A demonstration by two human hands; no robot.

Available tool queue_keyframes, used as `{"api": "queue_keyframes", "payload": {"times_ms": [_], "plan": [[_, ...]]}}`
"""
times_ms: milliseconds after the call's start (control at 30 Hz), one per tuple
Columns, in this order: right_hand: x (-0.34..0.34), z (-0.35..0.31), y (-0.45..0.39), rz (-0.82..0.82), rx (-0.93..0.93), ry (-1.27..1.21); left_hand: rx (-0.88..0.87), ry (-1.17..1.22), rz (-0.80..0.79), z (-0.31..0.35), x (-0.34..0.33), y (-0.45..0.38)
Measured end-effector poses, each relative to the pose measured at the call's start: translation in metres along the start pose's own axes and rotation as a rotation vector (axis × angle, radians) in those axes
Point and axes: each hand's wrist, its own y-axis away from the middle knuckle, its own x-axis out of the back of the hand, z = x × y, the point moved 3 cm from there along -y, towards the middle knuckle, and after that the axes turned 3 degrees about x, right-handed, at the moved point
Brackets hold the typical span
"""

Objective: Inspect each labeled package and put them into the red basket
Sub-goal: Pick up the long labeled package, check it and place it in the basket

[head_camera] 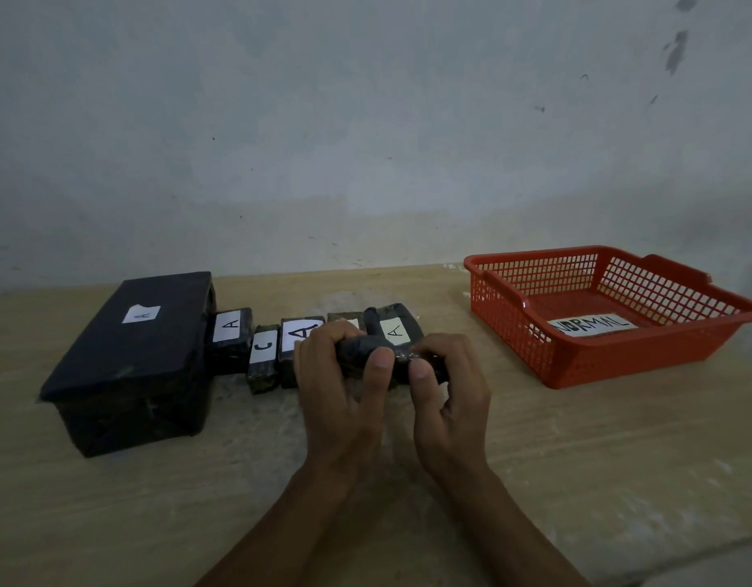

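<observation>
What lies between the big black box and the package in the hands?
In the head view: three small packages, labelled A, C, A.
</observation>
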Motion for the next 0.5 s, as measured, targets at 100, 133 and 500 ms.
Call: {"api": "queue_keyframes", "payload": {"times_ms": [100,133,500], "plan": [[0.001,-0.001,0.001,0.003,-0.013,-0.068,0.032,0.07,0.039,0.001,0.002,0.0],[0.001,-0.001,0.001,0.008,-0.02,-0.085,0.059,0.119,0.053,0.002,0.002,0.0],[0.0,0.001,0.001,0.003,-0.04,-0.149,0.061,0.319,0.038,0.01,0.002,0.001]]}}
